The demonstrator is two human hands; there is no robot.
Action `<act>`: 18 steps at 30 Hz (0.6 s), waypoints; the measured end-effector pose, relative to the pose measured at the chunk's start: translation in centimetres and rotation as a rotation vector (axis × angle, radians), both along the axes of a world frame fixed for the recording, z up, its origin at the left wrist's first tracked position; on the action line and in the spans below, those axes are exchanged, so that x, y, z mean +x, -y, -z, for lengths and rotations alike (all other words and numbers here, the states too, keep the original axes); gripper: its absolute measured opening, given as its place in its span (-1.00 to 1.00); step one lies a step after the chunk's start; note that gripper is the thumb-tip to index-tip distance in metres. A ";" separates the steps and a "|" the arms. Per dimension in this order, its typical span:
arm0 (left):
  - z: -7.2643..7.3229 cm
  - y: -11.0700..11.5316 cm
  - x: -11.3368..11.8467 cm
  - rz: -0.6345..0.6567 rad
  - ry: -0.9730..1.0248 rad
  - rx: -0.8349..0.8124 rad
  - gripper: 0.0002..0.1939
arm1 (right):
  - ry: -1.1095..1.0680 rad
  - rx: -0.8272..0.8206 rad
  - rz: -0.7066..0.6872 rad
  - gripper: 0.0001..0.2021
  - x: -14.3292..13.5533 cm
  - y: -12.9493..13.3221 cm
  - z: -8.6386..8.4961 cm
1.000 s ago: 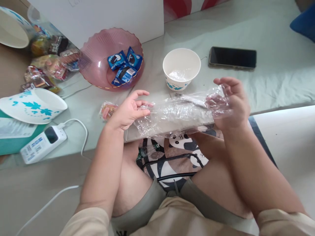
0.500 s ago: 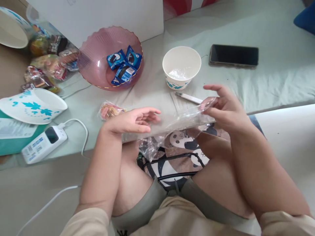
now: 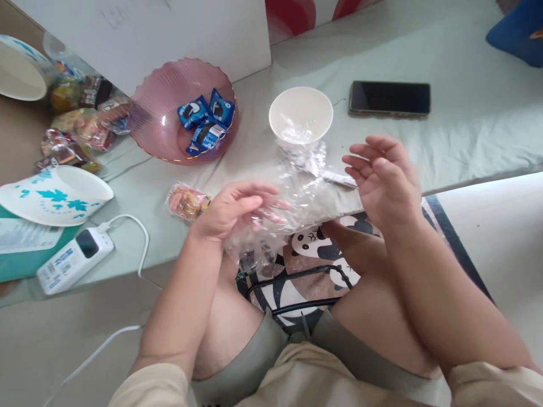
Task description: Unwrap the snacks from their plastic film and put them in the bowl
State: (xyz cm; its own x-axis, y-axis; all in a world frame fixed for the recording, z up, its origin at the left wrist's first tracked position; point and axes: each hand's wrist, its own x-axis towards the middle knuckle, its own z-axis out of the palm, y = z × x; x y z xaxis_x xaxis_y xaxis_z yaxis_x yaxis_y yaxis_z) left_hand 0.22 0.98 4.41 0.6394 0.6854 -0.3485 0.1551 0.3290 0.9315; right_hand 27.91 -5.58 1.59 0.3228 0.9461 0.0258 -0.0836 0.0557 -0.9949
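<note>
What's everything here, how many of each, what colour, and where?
Crinkled plastic film: count unclear, clear, before centre cup.
Leaf-print paper cups: three, white and blue, centre and left.
Fluted glassy bowl: one, pink, left of centre.
Small snack packets: at least three, blue, in bowl.
Wrapped roundish snack: one, orange and pink, in front of bowl.
Wrapped snack heap: uncountable, mixed colours, far left.
Slim tool: one, white, partly under film.
Rectangular phone: one, black, right.
Boxy device with cable: one, white, lower left.
Large panel: one, white, top.
Flat item: one, teal, left edge.
Wrinkled cloth: one, pale green, underneath.
Panda-print surface: one, mixed, lower centre.
Left hand: one, amid film.
Right hand: one, open, right.
</note>
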 end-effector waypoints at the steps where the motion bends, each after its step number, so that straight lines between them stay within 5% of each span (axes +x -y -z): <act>1: 0.0 -0.2 -0.3 -0.096 0.043 0.002 -0.62 | -0.062 -0.027 -0.027 -0.55 -0.3 0.0 -0.1; 4: 0.6 -0.9 0.1 -0.319 0.038 0.039 -0.60 | -0.282 -0.149 -0.225 -0.40 -1.9 0.0 -0.6; 7: 1.6 -1.2 1.2 -0.406 -0.086 0.091 -0.62 | -0.416 -0.250 -0.433 -0.27 -3.5 0.1 -1.0; 12: 2.4 -0.6 1.6 -0.375 -0.164 0.242 -0.65 | -0.389 -0.282 -0.457 -0.27 -4.1 0.0 -0.6; 18: 1.4 -0.1 0.5 -0.143 -0.088 0.164 -0.33 | -0.040 -0.327 -0.409 -0.66 -4.7 0.3 0.0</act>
State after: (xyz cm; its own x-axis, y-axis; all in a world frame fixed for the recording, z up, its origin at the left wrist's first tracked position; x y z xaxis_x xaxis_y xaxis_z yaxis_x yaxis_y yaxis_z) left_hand 0.74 1.12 3.03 0.5043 0.8188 -0.2745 0.2005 0.1982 0.9594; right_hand 23.19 -5.87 1.61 -0.0799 0.9518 -0.2963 -0.0717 -0.3019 -0.9506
